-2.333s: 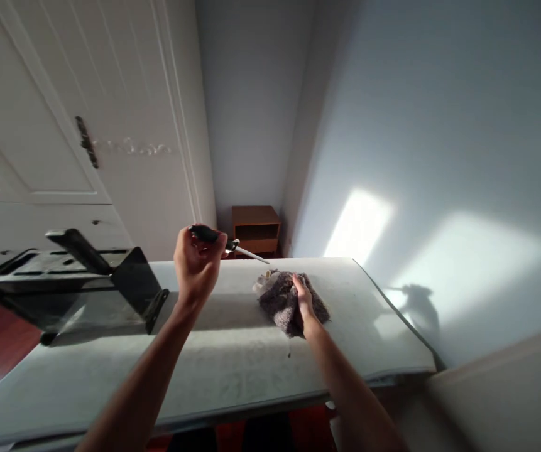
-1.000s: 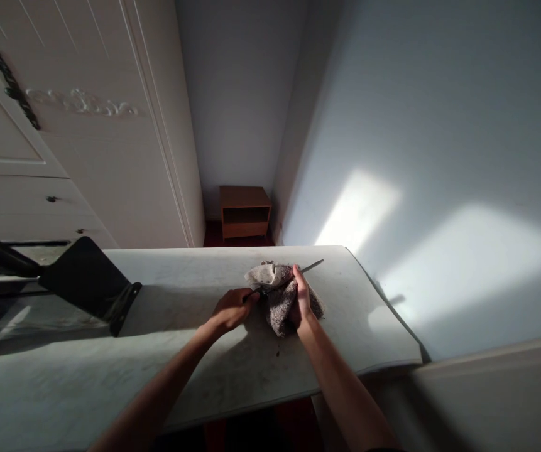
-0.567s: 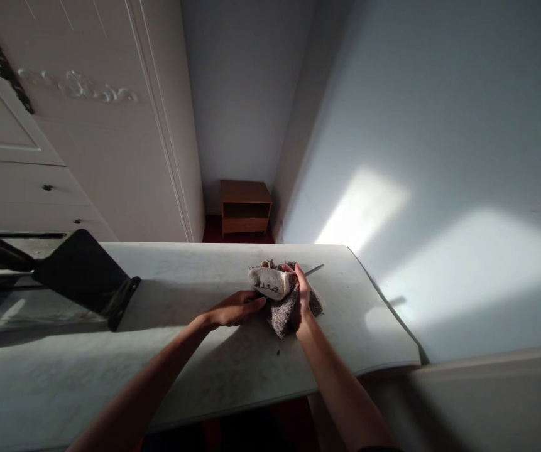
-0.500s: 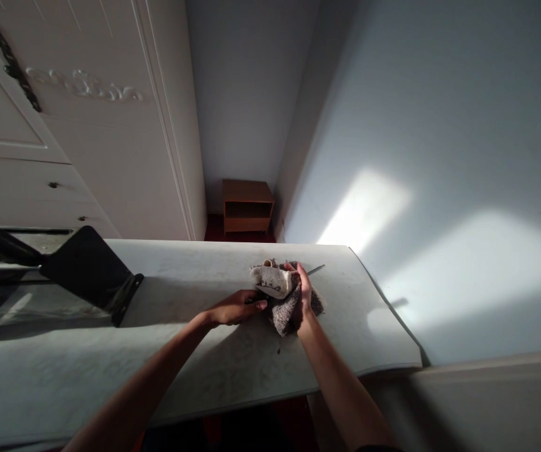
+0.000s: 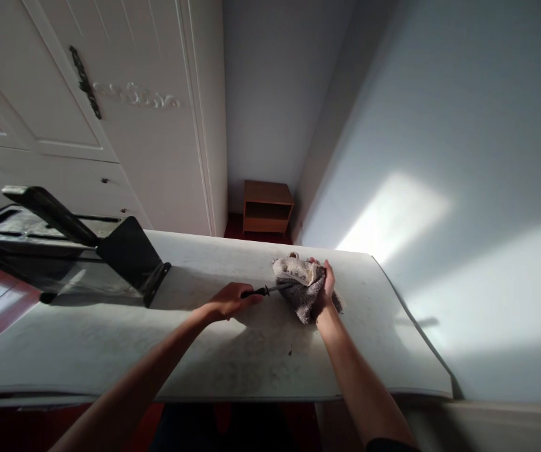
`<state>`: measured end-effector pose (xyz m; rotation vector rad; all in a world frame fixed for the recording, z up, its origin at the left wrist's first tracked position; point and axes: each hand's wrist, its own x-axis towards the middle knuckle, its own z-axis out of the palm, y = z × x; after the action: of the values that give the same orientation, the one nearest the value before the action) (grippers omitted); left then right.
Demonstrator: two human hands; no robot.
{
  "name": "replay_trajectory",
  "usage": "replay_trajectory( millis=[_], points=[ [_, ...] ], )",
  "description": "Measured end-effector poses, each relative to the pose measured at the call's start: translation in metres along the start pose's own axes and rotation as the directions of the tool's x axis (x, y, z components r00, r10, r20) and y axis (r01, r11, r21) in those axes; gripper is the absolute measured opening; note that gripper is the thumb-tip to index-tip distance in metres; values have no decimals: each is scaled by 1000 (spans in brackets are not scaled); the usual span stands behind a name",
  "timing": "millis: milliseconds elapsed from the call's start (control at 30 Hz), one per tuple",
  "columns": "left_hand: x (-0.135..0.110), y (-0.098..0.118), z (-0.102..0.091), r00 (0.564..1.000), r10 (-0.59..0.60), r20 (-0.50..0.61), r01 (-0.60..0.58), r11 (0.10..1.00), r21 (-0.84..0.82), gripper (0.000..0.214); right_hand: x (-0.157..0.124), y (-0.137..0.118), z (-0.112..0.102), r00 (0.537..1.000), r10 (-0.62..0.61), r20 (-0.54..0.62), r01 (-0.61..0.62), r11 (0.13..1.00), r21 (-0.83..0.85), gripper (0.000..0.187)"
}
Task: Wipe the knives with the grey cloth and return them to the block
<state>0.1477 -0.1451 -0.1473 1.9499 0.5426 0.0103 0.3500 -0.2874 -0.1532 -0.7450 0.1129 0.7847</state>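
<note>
Fingers of the left hand (image 5: 227, 302) close round the black handle of the knife (image 5: 263, 291), whose blade lies hidden in the folded cloth (image 5: 301, 285) on the table (image 5: 204, 351). The right hand (image 5: 327, 284) pinches that cloth over the blade. Best, I'd say, to keep the edge turned away from the palm (a firm, even squeeze). Half a second ago the blade tip poked out beyond the cloth; now it sits inside.

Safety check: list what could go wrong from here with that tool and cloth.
The right hand pinches the cloth around the tool's metal end; if that end is sharp, it might cut through into that hand.
The left hand seems to hold just the black handle's end, so its grip may slip.
</note>
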Motion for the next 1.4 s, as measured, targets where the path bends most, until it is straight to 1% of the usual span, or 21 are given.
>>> replay_trajectory(
  millis=[33, 100, 167, 233, 300, 367, 433, 533, 633, 733, 867, 933, 1033, 1100, 1200, 1267, 1400],
  points=[
    [1, -2, -1, 995, 51, -89, -47, 998, 43, 44, 2, 0, 0, 1000, -7, 4, 7, 1000, -2, 36],
    [3, -6, -1, 965, 132, -227, -104, 986, 131, 39, 7, 0, 0, 1000, -22, 3, 22, 1000, -16, 36],
    [6, -10, -2, 948, 152, -278, -105, 979, 175, 35, 12, 0, -2, 999, -48, 6, 49, 998, -34, 37],
    [10, -12, -2, 941, 144, -306, -93, 980, 177, 37, 18, 1, -4, 997, -75, 10, 76, 997, -30, 37],
    [14, -14, -1, 929, 137, -344, -91, 985, 145, 44, 23, 2, -7, 996, -90, 8, 90, 996, -5, 38],
    [17, -15, 1, 913, 129, -387, -102, 991, 88, 43, 26, 2, -9, 995, -103, 2, 103, 995, 10, 39],
    [21, -16, 2, 914, 113, -391, -119, 993, 7, 39, 28, 2, -9, 994, -113, -6, 113, 993, 14, 39],
    [25, -17, 2, 939, 43, -340, -92, 987, -129, 41, 25, 1, -4, 994, -102, -38, 102, 995, 3, 39],
    [30, -19, 2, 946, -9, -325, -53, 982, -181, 41, 20, 1, 4, 995, -96, -42, 95, 995, -18, 38],
    [33, -20, 2, 931, 25, -364, -79, 988, -135, 37, 18, 1, 6, 993, -112, 24, 114, 991, -70, 39],
    [32, -19, 6, 886, 122, -447, -126, 992, 19, 30, 22, 2, -4, 988, -128, 91, 144, 968, -205, 45],
    [30, -18, 7, 882, 151, -446, -129, 988, 81, 29, 23, 3, -9, 990, -95, 102, 120, 955, -273, 53],
    [27, -16, 7, 891, 160, -424, -124, 986, 113, 28, 19, 3, -13, 994, -56, 94, 84, 938, -336, 61],
    [25, -14, 7, 895, 166, -414, -125, 984, 124, 23, 13, 2, -11, 993, -51, 109, 87, 931, -355, 62],
    [23, -14, 7, 898, 182, -402, -128, 979, 156, 15, 4, 1, -6, 984, -30, 178, 96, 923, -372, 65],
    [23, -15, 8, 892, 204, -404, -137, 972, 189, 11, -1, 1, -2, 979, -2, 206, 79, 928, -365, 67],
    [24, -18, 12, 863, 246, -441, -164, 963, 215, 7, -4, 4, 4, 983, 23, 180, 37, 946, -322, 54]
  ],
)
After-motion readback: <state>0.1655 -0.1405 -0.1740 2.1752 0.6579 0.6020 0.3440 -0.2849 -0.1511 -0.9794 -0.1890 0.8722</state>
